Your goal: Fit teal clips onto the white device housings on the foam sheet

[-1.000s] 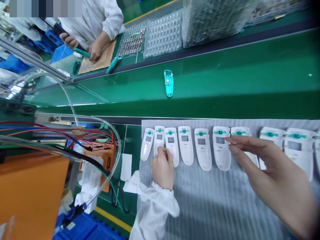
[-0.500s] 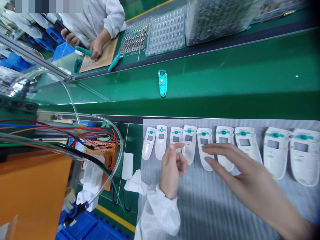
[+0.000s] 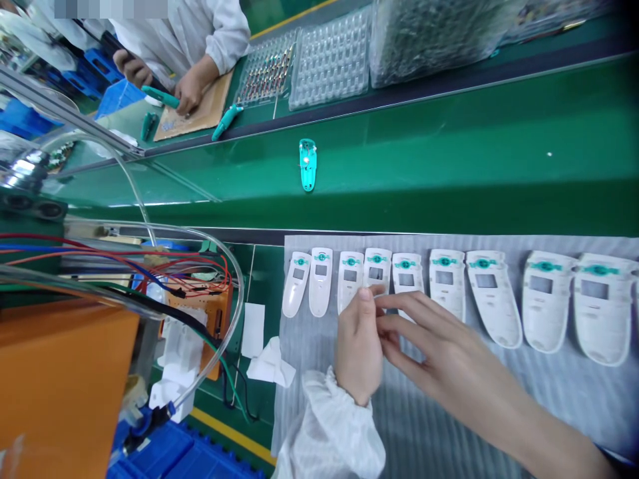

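Observation:
My left hand [image 3: 360, 349] is raised over the mat with its fingers curled and its thumb up. Anything pinched in it is hidden. Against its fingers rest the fingertips of my right hand [image 3: 439, 349], whose fingers are stretched and slightly apart; nothing shows between them. Below and behind both hands runs a row of white plastic device housings, each with a small window and a teal print. One housing [image 3: 378, 265] and its neighbour [image 3: 407, 265] are partly covered by my hands. To the right lies another housing [image 3: 499, 319], fully in sight.
The housings lie on a grey foam mat [image 3: 309, 359]. A teal half-shell [image 3: 308, 173] sits on the green belt [image 3: 424, 173]. Wires, a clear hose [image 3: 239, 286] and an orange machine [image 3: 60, 386] stand left. Across the belt, a co-worker's hand [image 3: 190, 93] holds a teal device near plastic trays [image 3: 329, 66].
My right hand has moved left to meet my left hand, which has shifted slightly right. The teal half-shell appears a little further left.

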{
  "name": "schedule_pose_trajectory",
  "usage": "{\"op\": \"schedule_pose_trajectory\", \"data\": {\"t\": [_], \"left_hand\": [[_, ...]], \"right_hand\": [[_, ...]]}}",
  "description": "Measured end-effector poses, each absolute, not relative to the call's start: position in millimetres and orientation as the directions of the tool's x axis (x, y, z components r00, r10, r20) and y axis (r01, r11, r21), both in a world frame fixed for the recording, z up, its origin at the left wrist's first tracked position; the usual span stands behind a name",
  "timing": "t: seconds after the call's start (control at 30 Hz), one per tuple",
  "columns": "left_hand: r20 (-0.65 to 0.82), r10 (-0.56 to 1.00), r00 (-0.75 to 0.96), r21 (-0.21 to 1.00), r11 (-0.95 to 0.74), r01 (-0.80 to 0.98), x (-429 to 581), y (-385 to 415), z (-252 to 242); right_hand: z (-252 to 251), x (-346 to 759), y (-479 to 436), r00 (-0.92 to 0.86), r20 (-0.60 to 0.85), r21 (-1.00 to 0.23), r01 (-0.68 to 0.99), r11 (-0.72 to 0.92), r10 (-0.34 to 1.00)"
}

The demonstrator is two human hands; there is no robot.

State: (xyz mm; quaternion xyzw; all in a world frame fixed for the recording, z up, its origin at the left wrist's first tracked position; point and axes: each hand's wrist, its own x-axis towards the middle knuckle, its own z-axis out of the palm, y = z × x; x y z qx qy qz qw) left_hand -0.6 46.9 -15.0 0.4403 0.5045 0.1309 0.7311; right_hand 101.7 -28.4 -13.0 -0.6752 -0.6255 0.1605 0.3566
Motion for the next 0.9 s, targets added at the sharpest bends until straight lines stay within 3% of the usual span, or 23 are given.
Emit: {"op": "schedule_pose_trajectory", "data": {"t": [0.2,0.37,0.6,0.77,0.9], "left_hand": [[-0.650,0.577,0.494,0.732,0.649,0.207,-6.4,51.5,-18.1],[-0.630,0.350,0.693,0.582,0.804,0.123,-12.7,54.3,-17.0],[-0.567,0.397,0.721,0.610,0.791,0.044,-11.5,52.7,-14.9],[-0.566,0.533,0.629,0.716,0.696,0.053,-5.8,47.6,-10.0],[-0.598,0.641,0.482,0.747,0.664,0.044,3.6,39.8,-5.7]], "right_hand": [[-14.1,101.0,-31.9,0.312,0.209,-0.794,0.607,-0.025,0.927],[-14.3,107.2,-34.3,0.460,0.138,-0.857,0.499,-0.126,0.877],[-8.8,113.2,-28.9,0.474,0.055,-0.902,0.402,-0.160,0.879],[-12.4,111.2,-32.4,0.493,0.164,-0.847,0.514,-0.135,0.854],[-17.9,107.9,-34.7,0.436,0.306,-0.682,0.721,-0.125,0.847]]}}
